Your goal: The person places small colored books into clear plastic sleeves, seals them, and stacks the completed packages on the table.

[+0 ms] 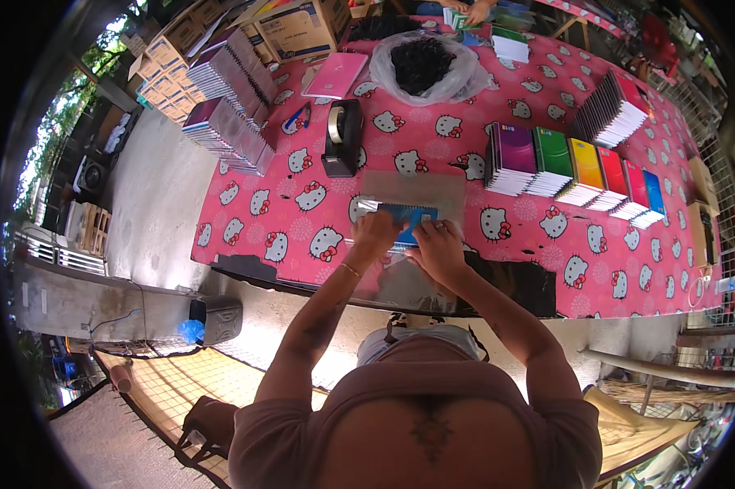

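Observation:
A small blue spiral notebook lies flat at the table's near edge, its wire binding along the far side. Under it, a clear plastic sheet spreads over the pink cloth. My left hand is closed over the notebook's left side, fingers curled. At the lower right corner my right hand grips the notebook edge and the plastic, thumb on the near side. A black tape dispenser with a roll of clear tape stands just beyond my left hand.
Rows of coloured notebooks stand right, beside a taller stack. Plastic-wrapped notebook stacks line the left edge, near cardboard boxes. A plastic bag of black material and a pink notebook lie farther back. Another person's hands hold green-and-white items.

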A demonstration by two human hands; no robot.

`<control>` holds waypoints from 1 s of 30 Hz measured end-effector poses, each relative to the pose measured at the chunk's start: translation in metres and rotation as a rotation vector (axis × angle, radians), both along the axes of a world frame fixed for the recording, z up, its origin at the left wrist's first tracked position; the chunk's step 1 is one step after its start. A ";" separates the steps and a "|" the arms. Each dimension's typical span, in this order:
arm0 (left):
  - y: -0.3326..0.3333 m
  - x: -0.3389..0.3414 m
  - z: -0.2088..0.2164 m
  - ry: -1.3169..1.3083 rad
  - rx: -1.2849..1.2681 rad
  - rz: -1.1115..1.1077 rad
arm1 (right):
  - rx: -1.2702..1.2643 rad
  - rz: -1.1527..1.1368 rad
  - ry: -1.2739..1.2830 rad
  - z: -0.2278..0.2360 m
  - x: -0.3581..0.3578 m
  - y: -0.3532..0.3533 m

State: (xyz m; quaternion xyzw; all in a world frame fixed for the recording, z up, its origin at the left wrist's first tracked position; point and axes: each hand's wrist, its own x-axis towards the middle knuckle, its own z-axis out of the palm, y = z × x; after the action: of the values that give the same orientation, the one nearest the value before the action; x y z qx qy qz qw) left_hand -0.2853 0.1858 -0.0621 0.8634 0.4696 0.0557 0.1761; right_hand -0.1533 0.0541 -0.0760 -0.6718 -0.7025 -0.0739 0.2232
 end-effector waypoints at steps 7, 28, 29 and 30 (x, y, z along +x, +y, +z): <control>-0.037 -0.018 0.013 -0.008 0.164 -0.191 | 0.023 0.042 0.037 -0.004 0.035 0.027; 0.140 -0.067 -0.017 -0.796 0.464 0.179 | 0.028 0.359 0.097 0.130 0.060 0.012; 0.165 -0.074 -0.006 -0.790 0.098 0.254 | 0.052 0.339 0.149 0.137 0.053 0.012; 0.186 -0.082 0.004 -0.766 -0.271 0.325 | 0.074 0.322 0.202 0.144 0.044 0.011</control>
State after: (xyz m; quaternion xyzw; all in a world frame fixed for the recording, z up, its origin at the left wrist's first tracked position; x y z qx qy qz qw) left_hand -0.3670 0.3717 -0.0584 0.6645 0.5030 0.3367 0.4384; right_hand -0.1091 0.0651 0.0678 -0.5463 -0.7716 0.0048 0.3258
